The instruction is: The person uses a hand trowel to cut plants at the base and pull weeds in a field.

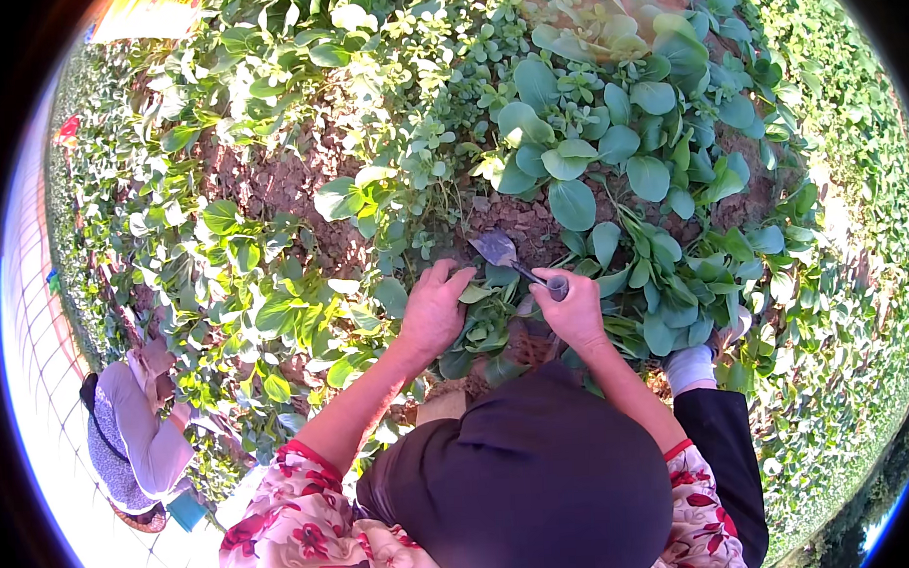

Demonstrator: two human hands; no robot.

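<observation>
My right hand (572, 306) grips the metal socket handle of a small hand trowel (496, 248). Its flat, soil-smeared blade points up and left, just above bare soil (523, 215). To the left, my left hand (434, 309) reaches down among the leaves, thumb and forefinger beside a leaf; its other fingertips are partly hidden, so I cannot tell whether it grips anything. Between and below both hands lies a bunch of leafy greens (490, 324). Broad-leaved greens resembling bok choy (572, 205) grow beyond and right of the trowel. Small-leaved plants like purslane (428, 161) stand above my left hand.
My black-clad knee (536, 469) fills the lower middle, and my other leg (720, 462) extends at right with a pale sock (689, 367). Another person (133, 438) bends over the plants at far left, beside a teal object (186, 510). Dense greenery (839, 331) covers the right side.
</observation>
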